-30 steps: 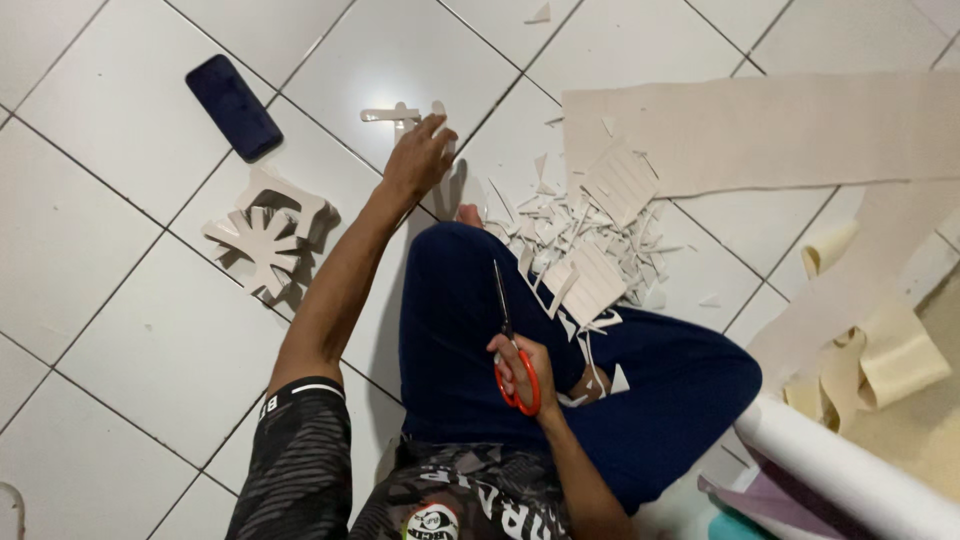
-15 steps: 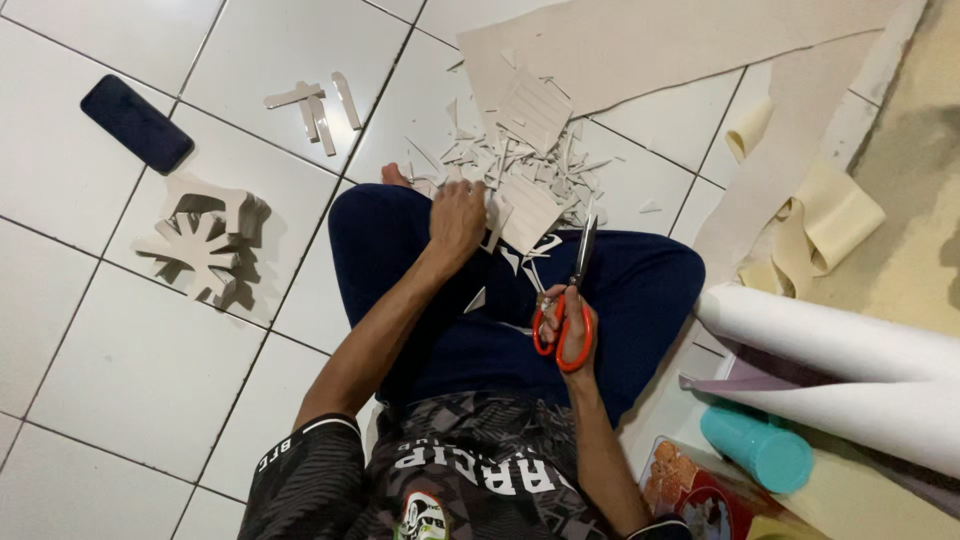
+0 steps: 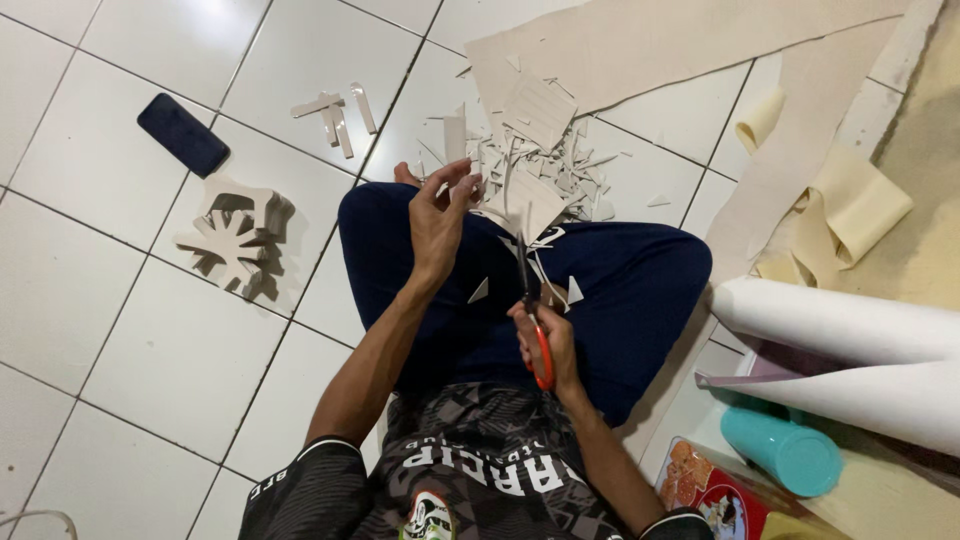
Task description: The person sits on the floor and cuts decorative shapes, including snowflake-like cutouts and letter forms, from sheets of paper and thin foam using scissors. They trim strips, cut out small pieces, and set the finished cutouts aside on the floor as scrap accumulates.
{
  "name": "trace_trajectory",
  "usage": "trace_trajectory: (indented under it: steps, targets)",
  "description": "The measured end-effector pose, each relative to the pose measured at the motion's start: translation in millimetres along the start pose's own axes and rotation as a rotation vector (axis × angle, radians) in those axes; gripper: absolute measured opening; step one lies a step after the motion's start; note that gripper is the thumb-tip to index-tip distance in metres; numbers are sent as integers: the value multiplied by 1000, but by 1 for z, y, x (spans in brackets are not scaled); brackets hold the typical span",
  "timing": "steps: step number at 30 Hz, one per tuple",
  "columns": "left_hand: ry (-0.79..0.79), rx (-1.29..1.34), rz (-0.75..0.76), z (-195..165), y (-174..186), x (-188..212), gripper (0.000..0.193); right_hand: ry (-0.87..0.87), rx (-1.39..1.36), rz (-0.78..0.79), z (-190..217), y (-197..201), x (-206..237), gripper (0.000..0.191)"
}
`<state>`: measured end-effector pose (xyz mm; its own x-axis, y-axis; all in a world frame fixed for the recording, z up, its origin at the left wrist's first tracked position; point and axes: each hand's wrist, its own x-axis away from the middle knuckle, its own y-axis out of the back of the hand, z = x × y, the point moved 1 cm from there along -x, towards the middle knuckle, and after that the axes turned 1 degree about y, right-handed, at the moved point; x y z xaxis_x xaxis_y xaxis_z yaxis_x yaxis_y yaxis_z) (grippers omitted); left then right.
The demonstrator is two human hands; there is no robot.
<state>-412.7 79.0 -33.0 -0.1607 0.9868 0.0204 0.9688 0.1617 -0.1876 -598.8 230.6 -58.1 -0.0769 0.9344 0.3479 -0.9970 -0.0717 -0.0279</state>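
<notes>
A teal cylindrical container (image 3: 785, 450) is seen lying on its side at the lower right, its flat end turned toward the camera; what it holds cannot be told. Just beside it, a red printed packet (image 3: 700, 485) lies flat, and its contents are likewise hidden.

A small pale strip of card (image 3: 456, 138) is pinched upright between the thumb and fingertips of the left hand (image 3: 437, 222), which is raised above the left knee. The strip is narrow, rectangular and off-white, with straight cut edges. Red-handled scissors (image 3: 533, 318) are gripped in the right hand (image 3: 548, 338), fingers closed through the loops; the dark blades are pointed away from the body and appear nearly together, over the lap. A few small triangular offcuts (image 3: 478, 291) are scattered on the dark blue trousers (image 3: 620, 280).

Beyond the knees, a heap of pale scraps (image 3: 540, 165) is piled on the white tiled floor (image 3: 130, 340), partly on the edge of a large beige sheet (image 3: 650, 45). To the left, a cut-out shape with branching arms (image 3: 235, 238) is lying on the tiles, with a dark phone (image 3: 183, 134) further up and 3 or 4 loose strips (image 3: 335, 112) near it. At the right, 2 white rolls (image 3: 850, 345) are laid across each other, and curled cream offcuts (image 3: 850, 210) rest just above them.
</notes>
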Motion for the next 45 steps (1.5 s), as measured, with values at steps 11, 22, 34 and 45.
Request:
trace_trajectory:
  steps: [11, 22, 34, 45]
  targets:
    - [9, -221, 70, -60, -12, 33, 38, 237, 203, 77, 36, 1, -21, 55]
    - [-48, -145, 159, -85, -15, 47, 46, 262, 231, 134, 81, 4, -21, 65]
    - [-23, -156, 145, -88, -13, 49, 45, 257, 224, 134, 81, 2, -19, 58]
    - [-70, -35, 163, -75, -9, 41, 44, 185, 160, 47, 73, -4, -12, 35]
